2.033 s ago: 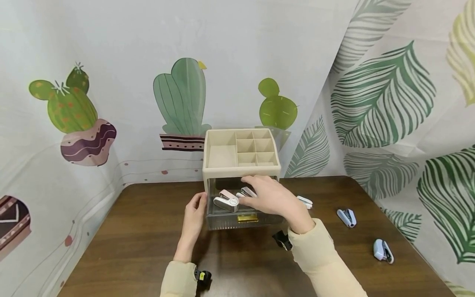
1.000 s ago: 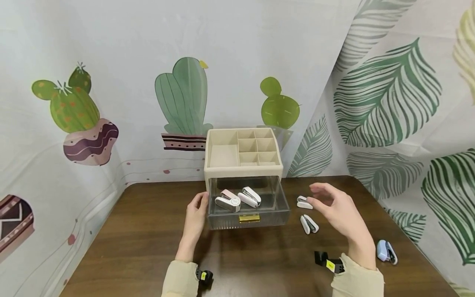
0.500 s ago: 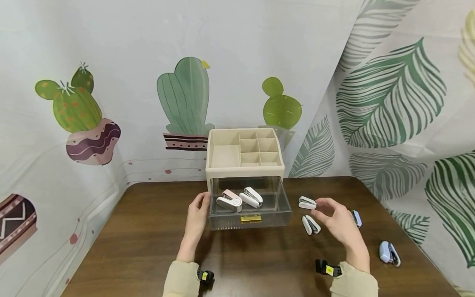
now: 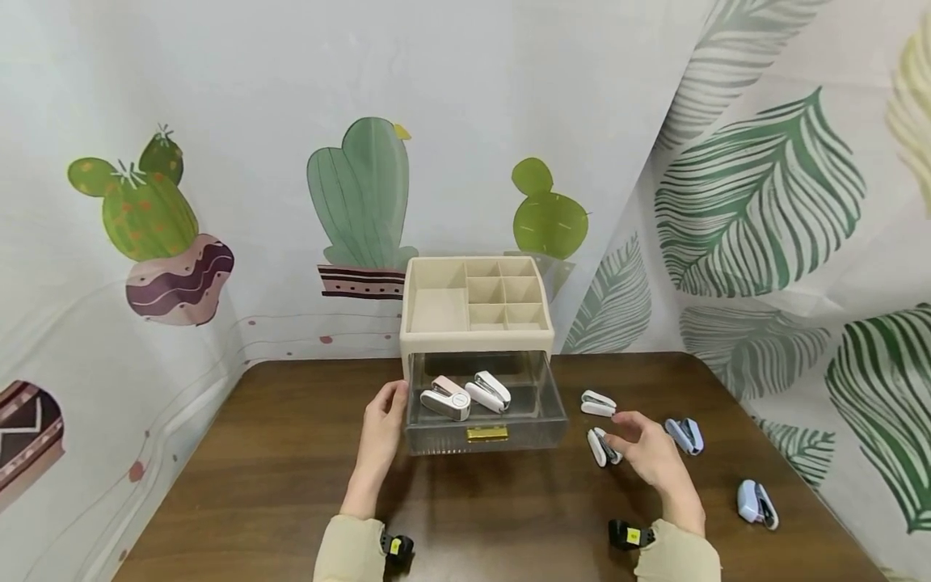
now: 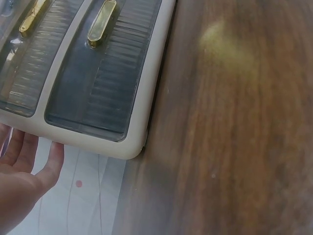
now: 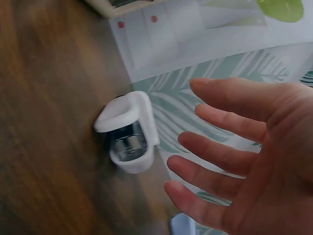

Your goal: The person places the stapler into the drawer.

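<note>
Dark wooden table (image 4: 291, 485) fronting plant-print curtains. Right hand (image 4: 647, 457), fingers spread and empty, hovers beside a white stapler (image 4: 600, 446) at centre-right, lying lengthwise toward the viewer. Left hand (image 4: 381, 432) rests flat against the organizer (image 4: 476, 323).

A dark brown wooden table (image 4: 291, 477) carries a beige desk organiser (image 4: 476, 323) near its back edge, its clear drawer (image 4: 486, 412) pulled open. To the organiser's right lie two white staplers (image 4: 598, 403) (image 4: 602, 446) and, farther right, two pale blue staplers (image 4: 684, 435) (image 4: 756, 503)
</note>
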The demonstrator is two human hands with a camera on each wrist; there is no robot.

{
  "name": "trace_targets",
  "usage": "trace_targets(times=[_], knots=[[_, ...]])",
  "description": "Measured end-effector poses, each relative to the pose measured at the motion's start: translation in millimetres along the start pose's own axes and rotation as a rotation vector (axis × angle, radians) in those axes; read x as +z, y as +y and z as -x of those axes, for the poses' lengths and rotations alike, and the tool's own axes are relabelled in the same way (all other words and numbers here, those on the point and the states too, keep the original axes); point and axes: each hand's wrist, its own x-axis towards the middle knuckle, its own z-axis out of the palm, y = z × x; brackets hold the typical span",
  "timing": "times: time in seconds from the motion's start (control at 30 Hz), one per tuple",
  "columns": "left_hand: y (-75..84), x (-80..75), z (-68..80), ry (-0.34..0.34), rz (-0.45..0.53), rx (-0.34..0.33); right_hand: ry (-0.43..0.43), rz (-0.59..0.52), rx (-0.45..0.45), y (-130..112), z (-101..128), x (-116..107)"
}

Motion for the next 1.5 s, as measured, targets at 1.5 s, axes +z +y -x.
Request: trace_targets(times=[1.5], knots=[[0.6, -1.7, 1.7, -0.008, -0.004, 0.002, -0.006, 0.092, 0.040, -3.7, -5.1, 11.9]])
